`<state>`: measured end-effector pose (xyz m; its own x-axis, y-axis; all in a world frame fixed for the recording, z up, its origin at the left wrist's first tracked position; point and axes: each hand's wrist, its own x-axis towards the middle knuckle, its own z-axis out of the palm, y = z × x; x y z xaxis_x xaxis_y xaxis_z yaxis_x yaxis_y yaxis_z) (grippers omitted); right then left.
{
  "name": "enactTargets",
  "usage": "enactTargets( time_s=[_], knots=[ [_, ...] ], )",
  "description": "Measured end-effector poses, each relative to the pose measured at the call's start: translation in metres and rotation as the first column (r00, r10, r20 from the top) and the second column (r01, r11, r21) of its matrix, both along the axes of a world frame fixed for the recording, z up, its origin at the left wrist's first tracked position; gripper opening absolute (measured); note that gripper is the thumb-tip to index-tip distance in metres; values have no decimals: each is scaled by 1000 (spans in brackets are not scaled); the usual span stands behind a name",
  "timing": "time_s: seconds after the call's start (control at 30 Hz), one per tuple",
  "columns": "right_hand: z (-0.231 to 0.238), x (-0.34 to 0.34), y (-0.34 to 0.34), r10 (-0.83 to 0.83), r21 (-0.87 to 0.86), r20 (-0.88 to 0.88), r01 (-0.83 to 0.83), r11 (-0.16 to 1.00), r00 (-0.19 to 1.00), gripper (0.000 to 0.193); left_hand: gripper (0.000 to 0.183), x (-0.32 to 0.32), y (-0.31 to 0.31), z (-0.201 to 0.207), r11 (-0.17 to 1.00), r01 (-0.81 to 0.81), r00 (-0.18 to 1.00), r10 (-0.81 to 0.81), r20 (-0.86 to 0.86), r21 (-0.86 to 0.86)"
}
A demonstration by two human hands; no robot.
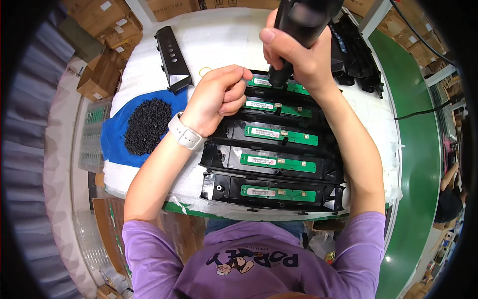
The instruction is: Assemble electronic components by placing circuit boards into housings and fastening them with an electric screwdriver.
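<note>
My right hand (303, 57) is wrapped round a black electric screwdriver (306, 22). Its nose points down at the farthest of several black plastic panels, over a green circuit board (298, 88). My left hand (219, 94) is closed beside that panel's left end, with thumb and forefinger pinched near the board; what it holds, if anything, is hidden. Nearer to me lie more panels in a row, each with a green circuit board (308, 139) bearing a white label and small connectors. The nearest panel (229, 192) lies along the table's front edge.
A heap of small black screws (148, 125) lies on a blue cloth (112, 132) at the left. Behind it rests a single black panel with round holes (172, 57). More black parts (366, 70) are piled at the far right of the white-covered table (224, 35).
</note>
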<state>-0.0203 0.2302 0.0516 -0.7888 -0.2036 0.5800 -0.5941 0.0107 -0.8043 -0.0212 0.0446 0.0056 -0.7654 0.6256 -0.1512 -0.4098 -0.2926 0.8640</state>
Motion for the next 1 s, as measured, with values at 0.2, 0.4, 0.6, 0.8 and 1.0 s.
enactTargets(
  time_s=[0.2, 0.4, 0.6, 0.8, 1.0],
  knots=[
    [9, 6, 10, 71, -265, 23, -62, 962, 997, 24, 12, 2, -3, -2, 996, -35, 997, 30, 68, 82],
    [39, 18, 47, 514, -577, -177, -512, 637, 839, 34, 15, 4, 1, -2, 994, -12, 1000, 13, -6, 110],
    [43, 47, 6, 141, -766, -102, -168, 621, 985, 35, 21, 10, 4, -1, 986, 99, 992, -87, -94, 138],
    [36, 46, 4, 233, -753, -94, -222, 619, 968, 36, 20, 10, 5, -5, 988, 128, 983, -115, -144, 82],
    [37, 44, 7, 192, -766, 27, -103, 635, 981, 28, 21, 15, 7, -7, 997, 71, 978, -66, -197, 19]
  ],
)
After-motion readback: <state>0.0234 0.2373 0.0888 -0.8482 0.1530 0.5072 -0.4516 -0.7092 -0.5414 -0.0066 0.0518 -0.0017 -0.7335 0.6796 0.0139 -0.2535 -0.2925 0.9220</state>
